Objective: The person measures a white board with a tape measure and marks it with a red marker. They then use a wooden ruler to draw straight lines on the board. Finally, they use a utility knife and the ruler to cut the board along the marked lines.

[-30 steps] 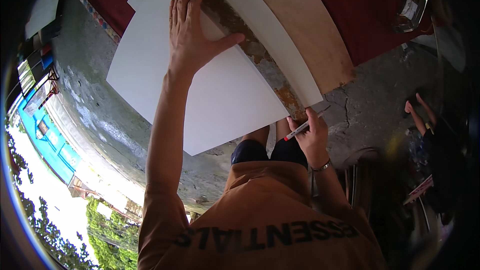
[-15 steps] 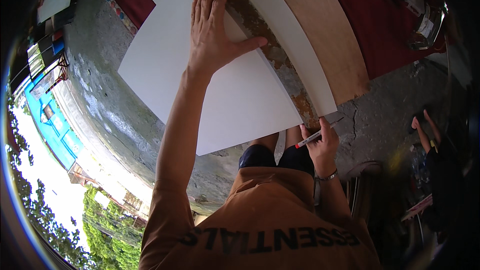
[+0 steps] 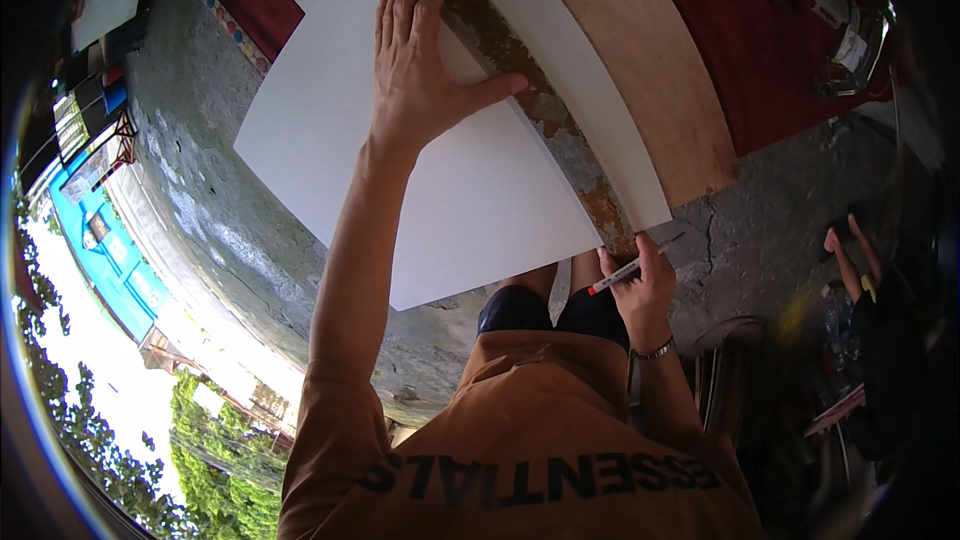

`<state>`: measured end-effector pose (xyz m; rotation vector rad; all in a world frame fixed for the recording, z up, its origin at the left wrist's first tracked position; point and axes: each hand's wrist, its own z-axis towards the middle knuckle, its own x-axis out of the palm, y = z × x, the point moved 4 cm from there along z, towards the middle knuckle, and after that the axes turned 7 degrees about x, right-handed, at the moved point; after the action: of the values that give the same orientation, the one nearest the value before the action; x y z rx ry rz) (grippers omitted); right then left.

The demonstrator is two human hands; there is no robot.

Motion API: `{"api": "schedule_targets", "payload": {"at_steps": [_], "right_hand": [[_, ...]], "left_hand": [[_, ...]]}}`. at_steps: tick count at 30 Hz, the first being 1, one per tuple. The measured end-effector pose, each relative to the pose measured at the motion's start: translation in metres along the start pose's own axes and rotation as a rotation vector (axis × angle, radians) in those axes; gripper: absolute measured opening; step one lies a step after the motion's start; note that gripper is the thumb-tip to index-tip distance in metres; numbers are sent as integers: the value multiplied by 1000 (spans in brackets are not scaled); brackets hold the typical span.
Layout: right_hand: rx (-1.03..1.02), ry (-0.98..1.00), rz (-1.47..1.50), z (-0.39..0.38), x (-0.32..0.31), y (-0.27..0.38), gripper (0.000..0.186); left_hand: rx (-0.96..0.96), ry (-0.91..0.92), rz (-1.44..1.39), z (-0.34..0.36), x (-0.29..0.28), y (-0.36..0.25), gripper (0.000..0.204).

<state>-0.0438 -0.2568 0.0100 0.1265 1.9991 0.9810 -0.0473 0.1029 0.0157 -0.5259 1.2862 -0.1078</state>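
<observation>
My left hand (image 3: 418, 80) lies flat with fingers spread on a large white sheet (image 3: 480, 205). Its thumb reaches onto a long, rusty metal bar (image 3: 552, 112) that lies lengthwise over the white material. White shows on both sides of the bar, with a narrower white strip (image 3: 610, 105) to its right. At the bar's near end, my right hand (image 3: 650, 288) is closed around a slim white pen (image 3: 618, 274) with a red end. That hand's thumb and forefinger also meet the near end of the bar.
A pale wooden board (image 3: 660, 80) runs alongside the white strip, over dark red cloth (image 3: 755, 90). Clear glass or plastic containers (image 3: 850, 50) stand at the far right. Rough grey concrete (image 3: 270, 250) lies around. Another person's bare legs (image 3: 848, 265) show at the right.
The picture has shifted very slightly. Both hands, the bar and the sheet keep the same positions relative to one another.
</observation>
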Motion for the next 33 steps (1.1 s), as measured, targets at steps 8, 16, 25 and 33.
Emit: {"api": "schedule_targets", "payload": {"at_steps": [8, 16, 25, 33], "right_hand": [[-9, 22, -19, 3, -2, 0, 55], [-55, 13, 0, 7, -4, 6, 58], [-36, 12, 28, 7, -2, 5, 58], [-8, 24, 32, 7, -1, 5, 59]], "left_hand": [[12, 1, 1, 1, 0, -3, 122], [72, 8, 47, 2, 1, -2, 120], [103, -5, 47, 3, 2, -2, 121], [97, -13, 22, 1, 3, 0, 121]]}}
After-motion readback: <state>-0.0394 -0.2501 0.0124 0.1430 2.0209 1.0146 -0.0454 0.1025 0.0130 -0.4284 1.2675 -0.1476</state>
